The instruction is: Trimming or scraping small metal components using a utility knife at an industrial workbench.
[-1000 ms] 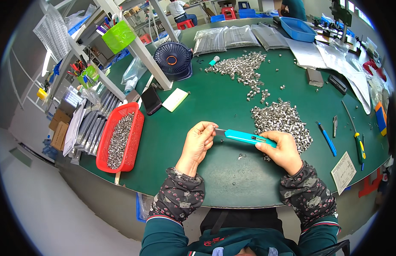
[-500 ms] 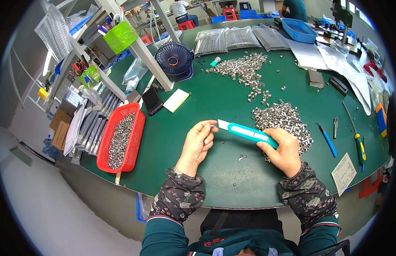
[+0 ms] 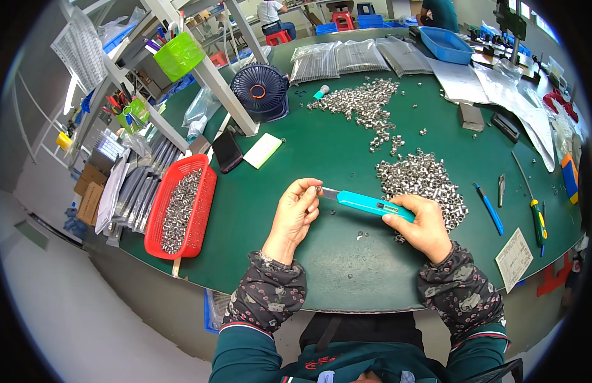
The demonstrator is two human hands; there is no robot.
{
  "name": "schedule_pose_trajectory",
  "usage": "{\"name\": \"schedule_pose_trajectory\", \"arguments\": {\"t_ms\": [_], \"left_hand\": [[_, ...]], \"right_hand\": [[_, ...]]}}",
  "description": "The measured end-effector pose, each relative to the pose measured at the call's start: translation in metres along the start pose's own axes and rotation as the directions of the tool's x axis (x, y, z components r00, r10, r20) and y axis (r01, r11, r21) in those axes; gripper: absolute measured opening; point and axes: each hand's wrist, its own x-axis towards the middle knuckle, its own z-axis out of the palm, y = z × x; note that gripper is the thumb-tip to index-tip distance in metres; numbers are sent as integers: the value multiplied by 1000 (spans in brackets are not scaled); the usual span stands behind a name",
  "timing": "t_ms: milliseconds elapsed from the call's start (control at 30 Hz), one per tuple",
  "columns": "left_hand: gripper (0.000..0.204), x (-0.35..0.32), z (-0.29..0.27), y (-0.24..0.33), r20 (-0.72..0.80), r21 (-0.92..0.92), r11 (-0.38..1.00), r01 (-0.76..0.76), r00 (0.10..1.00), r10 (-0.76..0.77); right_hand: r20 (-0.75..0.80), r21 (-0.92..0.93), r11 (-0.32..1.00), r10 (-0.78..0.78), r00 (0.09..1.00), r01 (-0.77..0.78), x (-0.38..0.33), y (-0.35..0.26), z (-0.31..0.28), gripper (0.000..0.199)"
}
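Observation:
My left hand (image 3: 293,214) pinches a small metal ring (image 3: 319,189) between thumb and forefinger above the table. In my right hand (image 3: 425,225) is a teal utility knife (image 3: 366,203), gripped by its handle. Its blade (image 3: 330,193) points left, and the tip meets the ring or lies right beside it; I cannot tell whether it is inside. Just beyond my right hand spreads a pile of small metal rings (image 3: 420,179). A red plastic basket (image 3: 211,201) to the left holds many small metal pieces.
A second heap of metal parts (image 3: 360,105) lies farther back. A blue fan (image 3: 260,92), a phone (image 3: 227,152) and a yellow notepad (image 3: 264,150) are at the left. To the right lie a blue pen-like tool (image 3: 489,209), a screwdriver (image 3: 537,220) and a paper slip (image 3: 514,260).
The knife has rolled in my right hand, so its other face shows and the blade looks darker and narrower. Its tip is now at the ring. My left hand has barely moved.

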Motion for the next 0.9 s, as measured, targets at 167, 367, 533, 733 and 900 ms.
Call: {"name": "schedule_pose_trajectory", "arguments": {"t_ms": [167, 367, 533, 733, 900], "left_hand": [[13, -1, 1, 0, 13, 117, 992, -46, 999, 45], [13, -4, 2, 5, 35, 288, 957, -31, 999, 22], [13, -3, -2, 4, 9, 64, 995, 73, 997, -74], [14, -1, -8, 3, 42, -28, 996, 90, 995, -89], [21, 1, -7, 3, 18, -299, 942, 154, 988, -156]], "right_hand": [[78, 59, 996, 66, 995, -71, 2, -2, -3, 28], [-40, -127, 984, -131, 991, 125, -2, 2, -1, 28], [-210, -273, 910, -371, 905, 310, -2, -4, 1, 27], [-338, -55, 974, -226, 913, 221, 5, 0, -7, 23], [-345, 73, 984, -127, 930, 162, 8, 2, -8, 25]]}}
